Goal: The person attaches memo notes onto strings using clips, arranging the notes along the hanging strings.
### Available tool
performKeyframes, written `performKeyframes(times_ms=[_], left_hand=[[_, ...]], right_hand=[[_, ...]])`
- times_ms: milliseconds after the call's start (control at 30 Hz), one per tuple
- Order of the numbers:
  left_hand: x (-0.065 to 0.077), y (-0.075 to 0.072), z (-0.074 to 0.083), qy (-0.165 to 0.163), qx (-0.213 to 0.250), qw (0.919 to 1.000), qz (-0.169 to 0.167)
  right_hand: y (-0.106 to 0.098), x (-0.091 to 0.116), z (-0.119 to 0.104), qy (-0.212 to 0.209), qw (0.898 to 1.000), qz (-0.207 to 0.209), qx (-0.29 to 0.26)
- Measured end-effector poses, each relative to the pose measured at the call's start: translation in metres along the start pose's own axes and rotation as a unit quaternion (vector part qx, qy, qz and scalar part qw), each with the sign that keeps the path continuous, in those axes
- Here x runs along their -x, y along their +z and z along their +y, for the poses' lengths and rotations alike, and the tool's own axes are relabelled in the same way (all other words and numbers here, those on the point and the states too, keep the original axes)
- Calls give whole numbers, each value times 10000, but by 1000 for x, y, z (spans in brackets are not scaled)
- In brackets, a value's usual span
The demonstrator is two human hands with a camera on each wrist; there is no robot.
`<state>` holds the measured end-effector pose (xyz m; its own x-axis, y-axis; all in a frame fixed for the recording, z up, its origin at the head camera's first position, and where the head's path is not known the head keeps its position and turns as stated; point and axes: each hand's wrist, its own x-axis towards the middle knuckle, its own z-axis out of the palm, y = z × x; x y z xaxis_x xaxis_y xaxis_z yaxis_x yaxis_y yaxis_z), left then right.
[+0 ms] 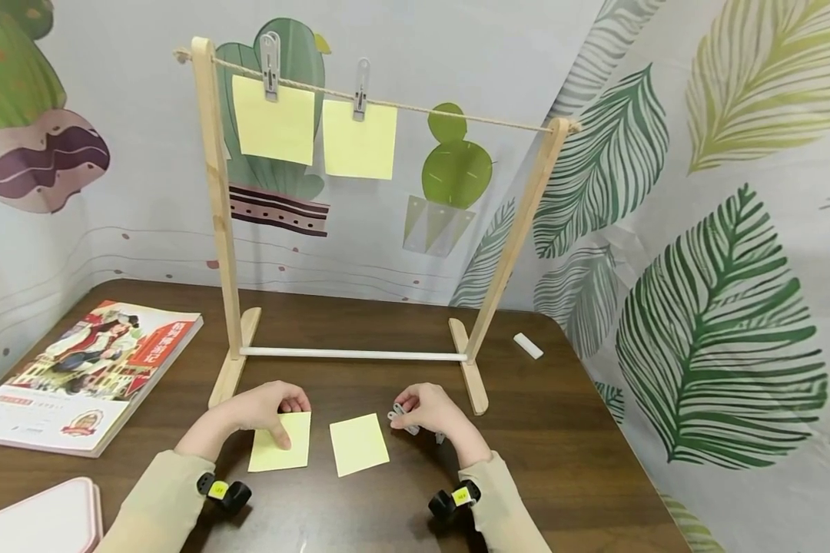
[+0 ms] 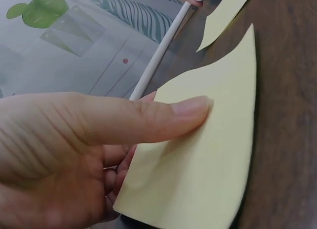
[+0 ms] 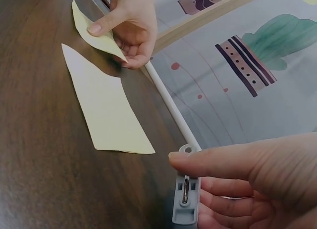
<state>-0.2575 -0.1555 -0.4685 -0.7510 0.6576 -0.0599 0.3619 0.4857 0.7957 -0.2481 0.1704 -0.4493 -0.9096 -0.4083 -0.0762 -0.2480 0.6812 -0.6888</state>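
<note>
My left hand (image 1: pixel 271 411) pinches a yellow sticky note (image 2: pixel 198 154), thumb flat on its face and fingers behind it. To the right of that note, a second sticky note (image 1: pixel 360 445) lies on the brown table, its edges curling a little. A grey clothespin (image 3: pixel 185 197) is held between the thumb and fingers of my right hand (image 1: pixel 429 408). Part of another clothespin (image 1: pixel 439 438) shows on the table just beneath that hand. Two more sticky notes, a left one (image 1: pixel 273 123) and a right one (image 1: pixel 358 146), hang from the rope, each under a grey clothespin.
A wooden frame (image 1: pixel 217 200) carries the rope (image 1: pixel 456 117) across its top and a white rod (image 1: pixel 353 354) low between its posts. Magazines (image 1: pixel 83 369) are stacked at the left. A white block (image 1: pixel 528 346) lies at the right, and a pink-edged white object (image 1: pixel 41 522) at the front left.
</note>
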Motion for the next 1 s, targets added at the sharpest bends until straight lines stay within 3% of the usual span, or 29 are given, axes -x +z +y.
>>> performKeyframes(times_ms=[600, 833, 1000], left_hand=[[-5, -1, 0, -357, 411, 9985, 106], [-7, -8, 0, -629, 404, 9972, 27], [-8, -14, 1, -654, 429, 9969, -79]], right_hand=[[-2, -2, -2, -205, 9982, 156, -540], [-5, -2, 0, -192, 9950, 187, -963], [-10, -4, 1, -289, 9934, 224, -1089]])
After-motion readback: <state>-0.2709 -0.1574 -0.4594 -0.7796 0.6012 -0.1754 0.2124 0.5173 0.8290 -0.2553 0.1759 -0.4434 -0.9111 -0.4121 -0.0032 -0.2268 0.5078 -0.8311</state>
